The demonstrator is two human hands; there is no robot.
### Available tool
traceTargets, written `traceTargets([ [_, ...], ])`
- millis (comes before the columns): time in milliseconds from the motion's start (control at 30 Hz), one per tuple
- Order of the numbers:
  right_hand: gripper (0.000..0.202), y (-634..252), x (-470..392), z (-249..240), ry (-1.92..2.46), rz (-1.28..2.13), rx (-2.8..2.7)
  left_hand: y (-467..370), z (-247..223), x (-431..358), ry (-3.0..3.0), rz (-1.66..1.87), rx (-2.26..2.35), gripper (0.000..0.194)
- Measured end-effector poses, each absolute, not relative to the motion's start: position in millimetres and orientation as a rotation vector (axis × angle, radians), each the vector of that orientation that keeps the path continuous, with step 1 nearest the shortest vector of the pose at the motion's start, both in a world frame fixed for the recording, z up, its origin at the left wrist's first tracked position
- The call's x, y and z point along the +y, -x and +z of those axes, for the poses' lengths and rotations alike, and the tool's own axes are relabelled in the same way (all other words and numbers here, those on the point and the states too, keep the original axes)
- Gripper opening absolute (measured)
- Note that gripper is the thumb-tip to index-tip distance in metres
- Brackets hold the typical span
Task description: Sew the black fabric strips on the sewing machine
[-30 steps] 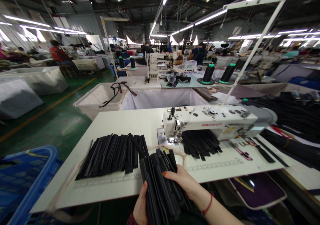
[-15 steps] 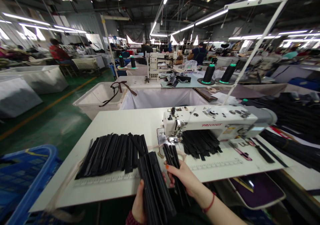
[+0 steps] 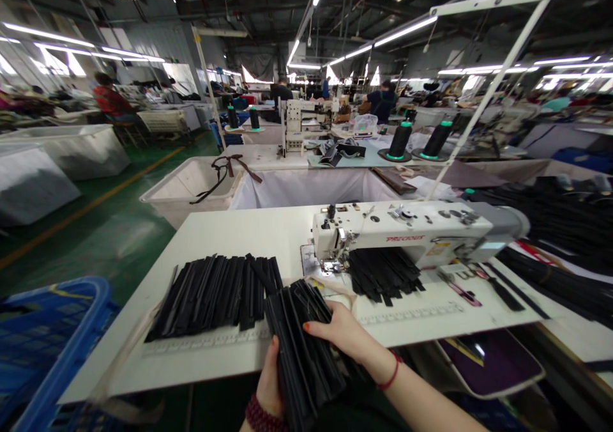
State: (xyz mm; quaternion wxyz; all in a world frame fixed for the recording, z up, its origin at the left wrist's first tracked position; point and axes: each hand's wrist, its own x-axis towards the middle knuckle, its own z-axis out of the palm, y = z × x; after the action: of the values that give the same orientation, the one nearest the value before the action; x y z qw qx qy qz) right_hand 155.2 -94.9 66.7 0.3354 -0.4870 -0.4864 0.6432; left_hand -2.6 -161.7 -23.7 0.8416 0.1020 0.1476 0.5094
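A thick bundle of black fabric strips point(image 3: 301, 349) is held upright at the table's front edge. My left hand point(image 3: 271, 381) grips its left side, thumb along the outer strip. On the right side my right hand point(image 3: 335, 330) is closed around the strips, thumb across their front; its other fingers are mostly hidden behind. A row of similar black strips point(image 3: 215, 291) lies on the white table point(image 3: 230, 227) to the left. Another pile of black strips point(image 3: 383, 272) rests under the arm of the sewing machine point(image 3: 407, 231), just beyond my right hand.
Pink-handled scissors point(image 3: 462, 291) and a black-bristled brush point(image 3: 502, 291) lie right of the machine. A blue plastic basket point(image 3: 62, 330) stands at the left. Behind the table is a lined white bin point(image 3: 306, 186). Thread cones point(image 3: 400, 141) stand farther back, with people working beyond.
My right hand has moved left, bringing its smaller bunch of strips against the bundle in my left hand. The two bunches now sit together. The piles on the table look unchanged.
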Motion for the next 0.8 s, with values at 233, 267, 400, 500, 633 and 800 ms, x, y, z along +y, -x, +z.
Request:
traceTargets([
  [233, 0.015, -153, -89, 65, 1.268, 1.665, -1.104, 6, -17, -153, -0.349, 1.049, -0.003, 0.061],
  [267, 0.015, -154, -88, 65, 1.260, 1.668, -1.065, 8, -15, -152, -0.353, 1.047, -0.025, 0.063],
  [400, 0.024, -158, -88, 65, 1.239, 1.706, -0.944, 12, -6, -149, -0.337, 1.070, -0.004, 0.057],
  [500, 0.034, -158, -91, 65, 1.245, 1.798, -0.956, 11, 0, -148, -0.378, 1.070, -0.012, 0.057],
  [633, 0.034, -152, -92, 65, 1.210, 1.812, -1.116, 10, 2, -148, -0.406, 1.030, -0.079, 0.056],
  [800, 0.035, -148, -88, 64, 1.188, 1.793, -1.261, 8, -8, -149, -0.396, 1.076, -0.045, 0.055],
])
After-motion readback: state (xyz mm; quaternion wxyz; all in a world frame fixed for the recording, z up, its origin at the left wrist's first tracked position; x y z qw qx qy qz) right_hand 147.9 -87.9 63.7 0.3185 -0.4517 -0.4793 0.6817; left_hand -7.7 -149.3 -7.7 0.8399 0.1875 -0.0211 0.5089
